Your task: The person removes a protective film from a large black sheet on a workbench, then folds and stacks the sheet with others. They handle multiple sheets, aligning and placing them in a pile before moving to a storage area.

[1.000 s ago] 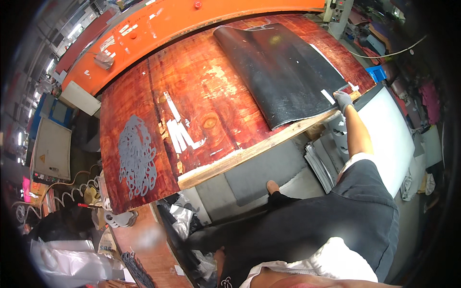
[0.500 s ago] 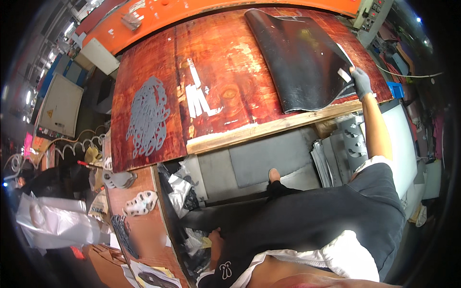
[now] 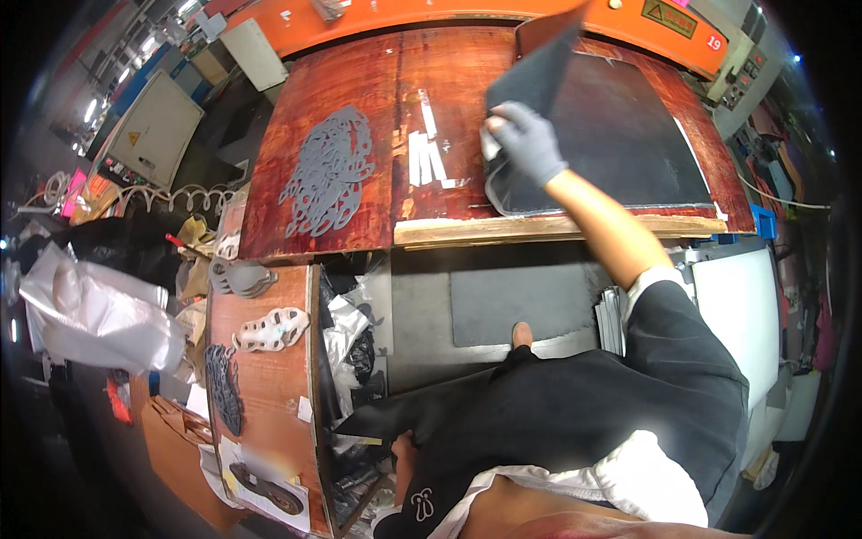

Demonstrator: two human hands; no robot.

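My right hand, in a grey glove, is closed on the edge of a black flexible sheet. The sheet's raised flap stands up at the far side of the hand. Beneath and to the right, a broad black surface lies flat on the reddish wooden board. My bare left hand is low by my body with curled fingers. Beside it is a dark flat shape; my clothing partly hides the hand, and what it grips does not show.
Grey cut-out pieces lie heaped on the board's left, near white strips. An orange machine beam spans the far side. A side table at left bears a white perforated piece. Stacked sheets stand below the board.
My right hand has moved left across the board, carrying the sheet's edge with it and folding it up. The view has shifted slightly. My left hand stays low by my body.
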